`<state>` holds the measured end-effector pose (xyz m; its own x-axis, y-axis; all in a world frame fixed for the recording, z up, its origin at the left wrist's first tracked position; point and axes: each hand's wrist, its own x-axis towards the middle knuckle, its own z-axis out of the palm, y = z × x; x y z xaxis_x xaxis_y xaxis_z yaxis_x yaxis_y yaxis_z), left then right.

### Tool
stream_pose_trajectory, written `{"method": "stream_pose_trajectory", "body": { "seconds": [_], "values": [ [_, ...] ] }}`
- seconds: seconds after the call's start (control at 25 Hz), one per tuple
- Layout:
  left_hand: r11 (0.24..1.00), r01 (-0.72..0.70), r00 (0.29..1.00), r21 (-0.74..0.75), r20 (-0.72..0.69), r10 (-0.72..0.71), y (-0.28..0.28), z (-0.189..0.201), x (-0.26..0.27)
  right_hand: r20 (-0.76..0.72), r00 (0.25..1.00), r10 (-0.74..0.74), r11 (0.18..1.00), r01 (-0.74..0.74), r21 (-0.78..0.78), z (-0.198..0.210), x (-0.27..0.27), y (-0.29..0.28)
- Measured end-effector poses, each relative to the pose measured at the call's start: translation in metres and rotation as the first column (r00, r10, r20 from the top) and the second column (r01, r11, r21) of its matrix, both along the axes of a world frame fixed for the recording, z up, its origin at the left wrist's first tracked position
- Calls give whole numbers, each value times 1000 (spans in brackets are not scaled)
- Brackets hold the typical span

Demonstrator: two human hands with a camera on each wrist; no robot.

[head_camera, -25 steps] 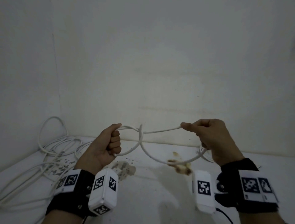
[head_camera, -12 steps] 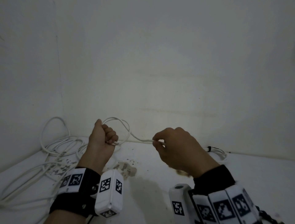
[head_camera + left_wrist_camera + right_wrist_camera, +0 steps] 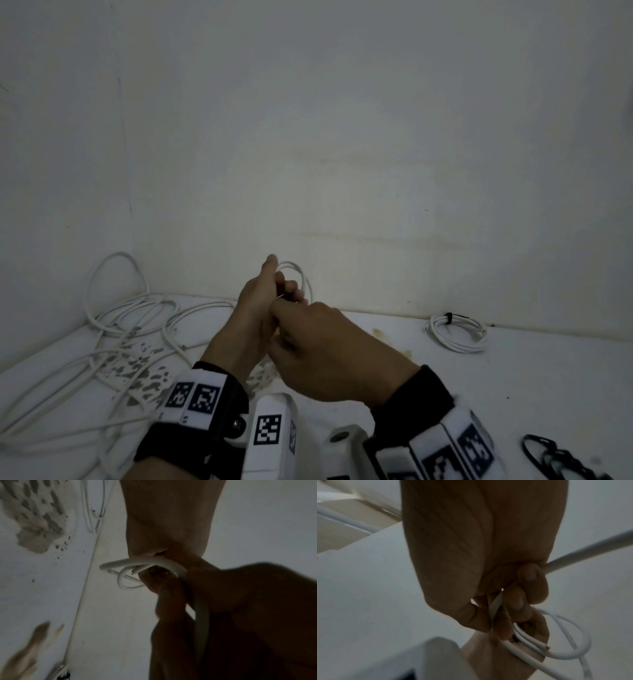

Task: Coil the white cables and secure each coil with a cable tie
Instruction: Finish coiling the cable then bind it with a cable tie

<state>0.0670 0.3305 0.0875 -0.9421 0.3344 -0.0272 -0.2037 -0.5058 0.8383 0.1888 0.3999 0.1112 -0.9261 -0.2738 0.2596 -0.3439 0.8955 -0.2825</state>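
White cable is held above the desk at centre, its small loop rising from the left hand, whose fingers are curled around the strands with the thumb raised. Right hand presses against the left, its fingers pinching the same cable. One tied coil lies at right. Loose cables lie tangled at left; their count cannot be determined. Black cable ties lie at lower right.

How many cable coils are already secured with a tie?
1: the tied coil lies on the table's far right, by the wall. Others may be out of view.
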Motion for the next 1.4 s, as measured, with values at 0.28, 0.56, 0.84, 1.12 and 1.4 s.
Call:
{"method": "stream_pose_trajectory", "body": {
  "seconds": [0.28,0.56,0.84,1.12,1.4],
  "values": [
    [927,245,921,-283,-230,-314,6,-7,14,-156,972,-173,937,114,-330,-2,-16,31],
    [840,420,879,-343,-75,-471,10,-6,19,-326,781,-532,837,425,-345,3,-12,56],
    [879,342,911,-334,-114,-397,3,-9,9,40,938,-345,837,327,-438,18,12,105],
    [930,318,942,-184,-46,-331,-3,-10,-2,117,916,-385,789,392,-474,22,21,111],
    [925,368,928,-95,-21,-371,-7,-6,-3,-31,904,-426,699,308,-645,18,9,93]
  ]
}}
